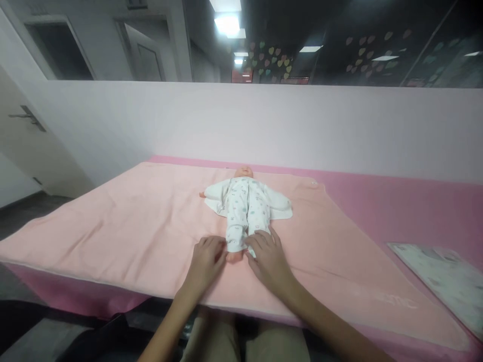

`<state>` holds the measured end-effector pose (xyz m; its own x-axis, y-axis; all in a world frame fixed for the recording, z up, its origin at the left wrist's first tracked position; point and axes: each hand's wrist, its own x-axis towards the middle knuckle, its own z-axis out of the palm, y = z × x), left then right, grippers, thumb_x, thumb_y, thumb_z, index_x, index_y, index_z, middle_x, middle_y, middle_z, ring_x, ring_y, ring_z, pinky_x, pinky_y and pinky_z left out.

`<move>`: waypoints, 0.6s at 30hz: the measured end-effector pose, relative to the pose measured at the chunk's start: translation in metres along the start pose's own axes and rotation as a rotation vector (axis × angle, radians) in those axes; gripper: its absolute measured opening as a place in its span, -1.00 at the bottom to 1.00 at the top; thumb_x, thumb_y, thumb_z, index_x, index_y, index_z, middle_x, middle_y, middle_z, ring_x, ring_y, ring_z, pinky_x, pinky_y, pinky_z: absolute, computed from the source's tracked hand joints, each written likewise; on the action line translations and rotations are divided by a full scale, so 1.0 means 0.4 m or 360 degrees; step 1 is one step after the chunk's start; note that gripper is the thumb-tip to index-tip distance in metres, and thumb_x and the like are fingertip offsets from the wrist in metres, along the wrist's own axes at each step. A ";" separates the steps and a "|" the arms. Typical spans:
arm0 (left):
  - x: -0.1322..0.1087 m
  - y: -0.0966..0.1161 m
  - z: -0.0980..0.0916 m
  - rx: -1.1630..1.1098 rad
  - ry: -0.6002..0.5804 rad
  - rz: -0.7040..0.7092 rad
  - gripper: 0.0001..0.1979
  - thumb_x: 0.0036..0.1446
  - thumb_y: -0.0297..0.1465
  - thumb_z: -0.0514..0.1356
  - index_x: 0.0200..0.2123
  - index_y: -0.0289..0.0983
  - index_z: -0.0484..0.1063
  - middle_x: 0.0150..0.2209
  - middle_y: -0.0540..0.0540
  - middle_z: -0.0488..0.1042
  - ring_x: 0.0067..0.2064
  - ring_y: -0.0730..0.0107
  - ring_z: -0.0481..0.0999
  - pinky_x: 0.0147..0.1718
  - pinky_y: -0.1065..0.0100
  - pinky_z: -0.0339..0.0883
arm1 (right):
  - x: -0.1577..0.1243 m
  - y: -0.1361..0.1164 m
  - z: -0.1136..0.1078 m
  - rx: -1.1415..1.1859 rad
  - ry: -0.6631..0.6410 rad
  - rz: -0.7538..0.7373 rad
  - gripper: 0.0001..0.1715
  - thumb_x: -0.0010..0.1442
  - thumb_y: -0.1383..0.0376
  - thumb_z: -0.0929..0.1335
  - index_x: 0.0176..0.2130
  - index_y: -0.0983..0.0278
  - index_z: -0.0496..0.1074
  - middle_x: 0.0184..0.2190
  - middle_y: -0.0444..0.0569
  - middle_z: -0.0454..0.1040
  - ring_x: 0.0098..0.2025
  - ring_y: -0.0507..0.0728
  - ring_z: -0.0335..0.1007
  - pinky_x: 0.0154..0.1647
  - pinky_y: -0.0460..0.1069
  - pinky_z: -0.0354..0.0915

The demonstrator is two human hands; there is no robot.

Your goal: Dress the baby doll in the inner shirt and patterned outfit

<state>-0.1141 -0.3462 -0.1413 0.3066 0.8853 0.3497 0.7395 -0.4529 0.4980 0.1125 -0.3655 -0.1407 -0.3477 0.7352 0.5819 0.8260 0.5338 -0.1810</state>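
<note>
A baby doll (244,172) lies on its back on a peach blanket (143,216), its head toward the wall and its feet toward me. It wears a white long-sleeved top (279,201) and white printed trousers (237,211). Beside the trouser cuff and bare foot at the left is my left hand (209,259), its fingers bent; what they hold, if anything, is hidden. My right hand (268,256) lies over the other trouser leg near its cuff, fingers curled on the cloth. That leg's foot is hidden by this hand.
A folded white printed cloth in a clear package (441,276) lies at the right on the pink table cover (377,211). Behind the table stands a white wall with dark glass above. A door is at the far left.
</note>
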 end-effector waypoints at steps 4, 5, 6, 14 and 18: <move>0.013 0.012 -0.004 0.0069 0.0058 0.0000 -0.86 0.34 -0.41 0.12 -0.20 -0.21 0.50 -0.12 -0.11 0.57 -0.07 0.11 0.46 -0.10 0.15 0.25 | 0.021 -0.010 0.033 -0.0126 0.0055 -0.0005 -0.69 0.26 0.52 0.28 -0.10 0.20 0.45 -0.26 -0.02 0.55 -0.01 0.28 0.45 0.50 0.43 -0.05; 0.013 0.017 -0.006 0.0041 0.0078 -0.0013 -0.85 0.34 -0.42 0.11 -0.22 -0.21 0.50 -0.15 -0.11 0.56 -0.10 0.13 0.46 -0.12 0.16 0.25 | 0.025 -0.013 0.031 -0.0122 0.0070 0.0004 -0.70 0.26 0.52 0.27 -0.13 0.20 0.44 -0.29 -0.03 0.54 -0.06 0.26 0.46 0.50 0.43 -0.05; 0.011 0.023 -0.008 0.0002 0.0102 -0.0029 -0.84 0.34 -0.42 0.11 -0.24 -0.21 0.49 -0.18 -0.10 0.56 -0.13 0.14 0.47 -0.13 0.17 0.25 | 0.027 -0.018 0.026 -0.0098 0.0088 0.0018 -0.72 0.25 0.52 0.27 -0.15 0.19 0.43 -0.30 -0.05 0.53 -0.10 0.24 0.46 0.51 0.42 -0.04; -0.072 0.058 -0.063 -0.0033 0.0152 -0.0048 -0.93 0.29 -0.37 0.14 -0.26 -0.18 0.40 -0.20 -0.09 0.51 -0.17 0.12 0.45 -0.16 0.14 0.28 | -0.001 -0.098 -0.065 0.0232 0.0142 0.0136 -0.75 0.25 0.46 0.31 -0.13 0.15 0.41 -0.31 -0.14 0.56 -0.19 0.17 0.52 0.49 0.37 -0.01; -0.125 0.050 -0.090 0.0181 0.0088 -0.0045 -0.94 0.25 -0.39 0.14 -0.31 -0.17 0.36 -0.19 -0.10 0.51 -0.16 0.09 0.45 -0.17 0.10 0.28 | -0.055 -0.077 -0.100 0.0307 0.0081 0.0100 -0.69 0.28 0.46 0.29 -0.05 0.12 0.43 -0.22 -0.10 0.60 -0.10 0.20 0.55 0.45 0.39 0.04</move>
<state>-0.1362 -0.4035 -0.1204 0.2535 0.8888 0.3817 0.8114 -0.4102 0.4164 0.1123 -0.4147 -0.1161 -0.2711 0.7502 0.6031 0.7435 0.5611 -0.3638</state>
